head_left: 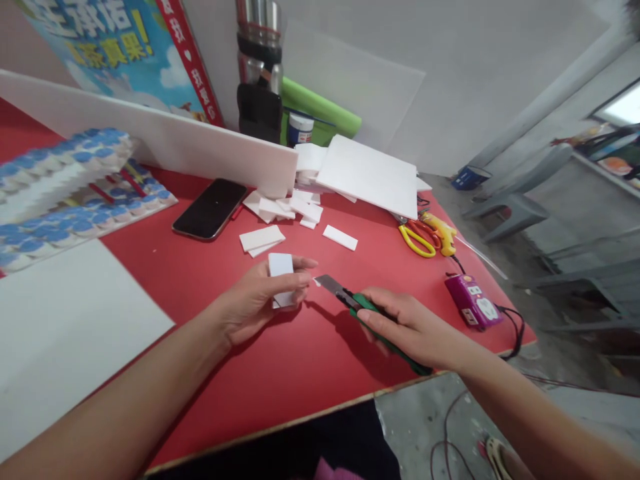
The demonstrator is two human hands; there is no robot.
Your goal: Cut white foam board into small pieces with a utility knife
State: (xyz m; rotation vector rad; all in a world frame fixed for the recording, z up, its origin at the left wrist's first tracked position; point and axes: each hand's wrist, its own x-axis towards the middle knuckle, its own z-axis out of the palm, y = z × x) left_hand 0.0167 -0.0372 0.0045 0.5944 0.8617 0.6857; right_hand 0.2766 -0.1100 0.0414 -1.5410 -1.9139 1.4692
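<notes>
My left hand (260,297) is closed around a small white foam board piece (281,272), thumb across its face, just above the red tabletop. In my right hand (400,320) is a green utility knife (361,303) with its blade out, the tip pointing left toward the left hand's fingertips. A tiny white scrap (317,283) shows near the blade tip; whether it touches the blade I cannot tell. Beyond the left hand lie two stacked white strips (261,239) and a single white strip (340,238).
A phone (210,209), a pile of white offcuts (285,205) and white sheets (370,175) lie farther back. Scissors (417,240), a yellow glue gun (440,232) and a purple power strip (473,301) sit right. A blue-and-white model (75,223) stands left.
</notes>
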